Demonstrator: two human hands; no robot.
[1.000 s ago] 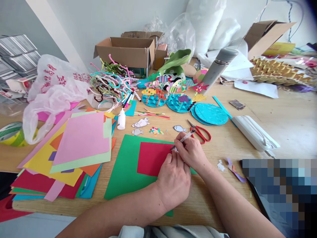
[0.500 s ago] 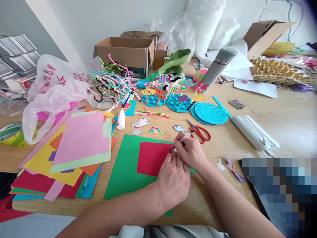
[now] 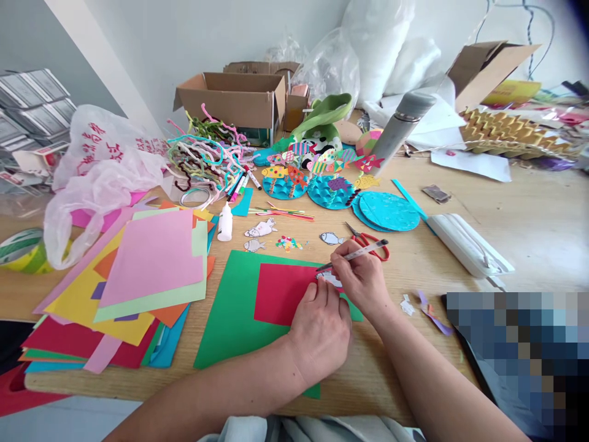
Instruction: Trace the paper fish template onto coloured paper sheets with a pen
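My right hand (image 3: 363, 279) is closed around a pen (image 3: 356, 253), held slanted with its tip at the upper edge of a white paper fish cutout (image 3: 331, 279). The cutout lies on a red sheet of paper (image 3: 280, 294), partly covered by my fingers. My left hand (image 3: 322, 325) lies palm down on the red sheet, fingers stretched out with their tips at the fish's lower edge. Under the red sheet is a larger green sheet (image 3: 230, 313). Red-handled scissors (image 3: 384, 252) lie just beyond my right hand, beside a grey paper fish (image 3: 330, 238).
Coloured paper (image 3: 151, 264) is stacked at left. A white glue bottle (image 3: 225, 222), more fish cutouts (image 3: 261, 228) and confetti (image 3: 289, 244) lie ahead. Behind are pipe cleaners (image 3: 207, 159), blue discs (image 3: 389, 210) and a grey thermos (image 3: 402, 123). A white pencil-case-like object (image 3: 469, 245) lies right.
My right hand has shifted slightly right, and the pen is tilted lower to the right. More of the white fish cutout shows. My left hand stays nearly in place.
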